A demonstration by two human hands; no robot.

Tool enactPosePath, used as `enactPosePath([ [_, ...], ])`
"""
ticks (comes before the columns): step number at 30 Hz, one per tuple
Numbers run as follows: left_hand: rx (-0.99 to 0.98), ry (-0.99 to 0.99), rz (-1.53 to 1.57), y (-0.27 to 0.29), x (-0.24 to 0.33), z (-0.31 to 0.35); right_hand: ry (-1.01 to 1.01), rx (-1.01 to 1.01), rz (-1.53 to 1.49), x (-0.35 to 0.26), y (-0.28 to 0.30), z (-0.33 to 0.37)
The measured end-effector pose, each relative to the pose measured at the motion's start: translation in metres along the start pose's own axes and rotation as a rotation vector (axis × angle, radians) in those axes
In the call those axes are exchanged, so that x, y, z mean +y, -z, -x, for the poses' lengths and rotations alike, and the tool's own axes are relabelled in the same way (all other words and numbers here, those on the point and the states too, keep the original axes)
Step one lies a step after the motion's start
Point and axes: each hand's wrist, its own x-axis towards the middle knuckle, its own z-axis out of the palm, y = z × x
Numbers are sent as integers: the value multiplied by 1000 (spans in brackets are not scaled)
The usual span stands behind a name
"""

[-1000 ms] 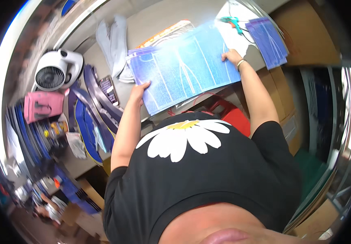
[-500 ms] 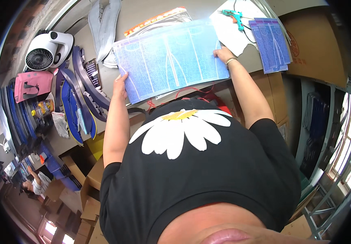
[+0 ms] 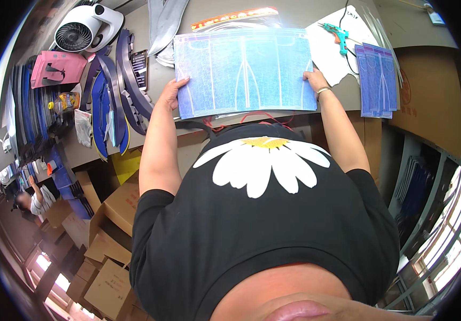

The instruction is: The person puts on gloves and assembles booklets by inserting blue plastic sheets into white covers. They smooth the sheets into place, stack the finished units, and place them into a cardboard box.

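A wide blue sheet, printed like denim with pale seam lines and pocket shapes, lies flat-on to the viewer at 12 o'clock from the wearer's chest, over the near edge of a grey bench. Whether it touches the bench is hard to tell. Two bare hands grip it: the left hand pinches the edge at 9 o'clock, thumb on the printed face; the right hand, below a bracelet, grasps the edge at 3 o'clock.

Counting from the sheet, an orange-edged clear bag is just beyond at 12 o'clock. At 2 o'clock a teal glue gun rests on white paper. At 3 o'clock are smaller blue sheets, overlapping. Grey cloth strips lie at 10 o'clock. Toward 9 o'clock come a phone, curved purple strips and a pink bag, with a white fan slightly higher. Cardboard boxes sit at 7 o'clock; another person is far off at 8.
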Motion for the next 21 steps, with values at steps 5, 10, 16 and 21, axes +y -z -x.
enactPosePath([
  [5,-39,41,-37,1,-2,8,-56,35,-85,-14,-5,16],
  [10,-4,-50,-81,-3,-5,10,-38,90,-33,-20,-9,22],
  [16,-109,-140,-28,-17,14,23,37,186,38,-21,-14,30],
  [21,-75,-73,-24,-13,12,18,-15,270,297,-37,-18,39],
])
